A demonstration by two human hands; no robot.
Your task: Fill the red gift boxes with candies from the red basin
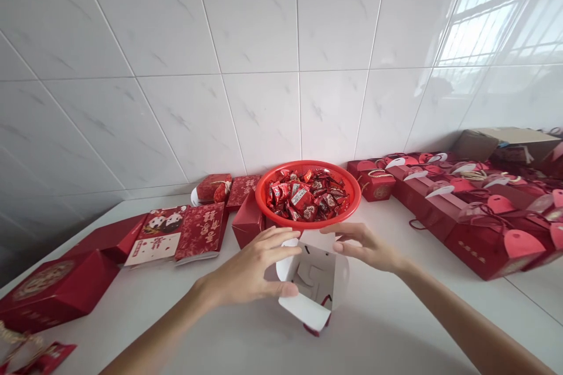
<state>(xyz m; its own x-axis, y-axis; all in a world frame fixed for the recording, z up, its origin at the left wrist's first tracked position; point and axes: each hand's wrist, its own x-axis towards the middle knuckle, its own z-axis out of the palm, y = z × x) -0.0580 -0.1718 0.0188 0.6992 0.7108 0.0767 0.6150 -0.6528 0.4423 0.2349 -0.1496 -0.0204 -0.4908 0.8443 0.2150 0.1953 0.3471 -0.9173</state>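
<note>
In the middle of the white counter, a small open box (311,272) stands with its white inside facing up and its flaps folded outward. Part of a dark red cord shows in it. At the box's left side is my left hand (259,263), fingers stretched out and apart, with the thumb by the near flap (308,309). My right hand (367,245) hovers at the far right corner, fingers slightly bent and apart from the thumb. Neither hand grips anything; whether the fingertips touch the flaps I cannot tell.
Behind the box, a red plastic basket (355,202) holds red-wrapped sweets (303,196), partly over a red box (247,222). Rows of closed red gift boxes (472,240) line the right. Left are flat printed packs (202,231) and red boxes (57,290). A tiled wall (264,117) rises behind.
</note>
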